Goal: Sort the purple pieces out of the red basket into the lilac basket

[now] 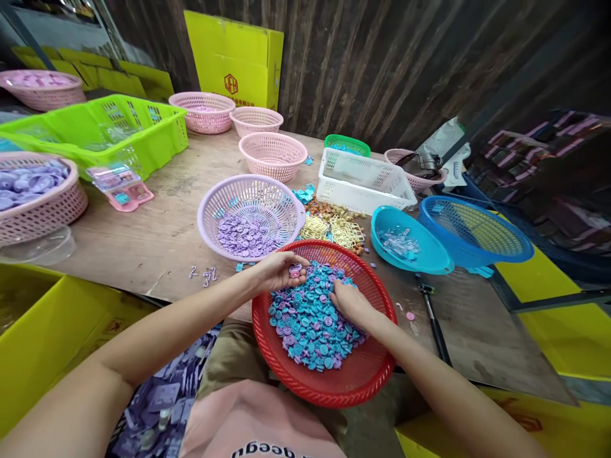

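A red basket point(329, 395) rests tilted between my lap and the table edge, heaped with small blue and purple round plastic pieces point(310, 324). Above the far left part of the heap, my left hand point(282, 270) is curled closed around a few pink and purple round pieces point(296, 271). My right hand point(352, 301) reaches into the heap on the right, its fingertips among the pieces; what they hold, if anything, is hidden. Just beyond my left hand stands a lilac basket point(281, 200) with purple round pieces point(245, 235) in it.
Yellow lattice pieces point(346, 231) lie behind the red basket. A white basket point(365, 198), a turquoise scoop-shaped basket point(432, 257) and a blue basket point(477, 254) stand to the right. A black stick point(436, 324) lies on the table point(157, 242). A green crate point(157, 140) is at left.
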Action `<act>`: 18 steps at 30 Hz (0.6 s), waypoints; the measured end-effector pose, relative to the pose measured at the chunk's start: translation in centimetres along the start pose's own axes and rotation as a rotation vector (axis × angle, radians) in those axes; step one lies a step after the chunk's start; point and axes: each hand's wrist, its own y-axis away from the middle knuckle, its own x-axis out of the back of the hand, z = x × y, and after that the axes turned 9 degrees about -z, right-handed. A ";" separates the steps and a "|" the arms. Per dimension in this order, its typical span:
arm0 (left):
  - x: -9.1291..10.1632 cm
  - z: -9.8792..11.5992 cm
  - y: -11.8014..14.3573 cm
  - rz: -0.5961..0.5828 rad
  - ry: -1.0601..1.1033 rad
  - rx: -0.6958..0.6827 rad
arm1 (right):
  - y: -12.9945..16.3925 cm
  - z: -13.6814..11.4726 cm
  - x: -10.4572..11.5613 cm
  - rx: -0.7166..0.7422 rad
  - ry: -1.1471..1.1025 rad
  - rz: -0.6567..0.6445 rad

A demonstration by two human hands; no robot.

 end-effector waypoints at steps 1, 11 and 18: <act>0.1 0.2 0.3 0.014 0.003 -0.023 | -0.1 0.3 0.0 0.006 -0.036 0.007; 2.3 2.7 3.6 0.159 0.033 -0.224 | -0.8 -0.8 5.7 0.276 -1.320 -0.438; 4.5 6.7 3.3 0.594 -0.457 -0.528 | -6.2 -9.4 13.3 0.376 -1.427 -0.279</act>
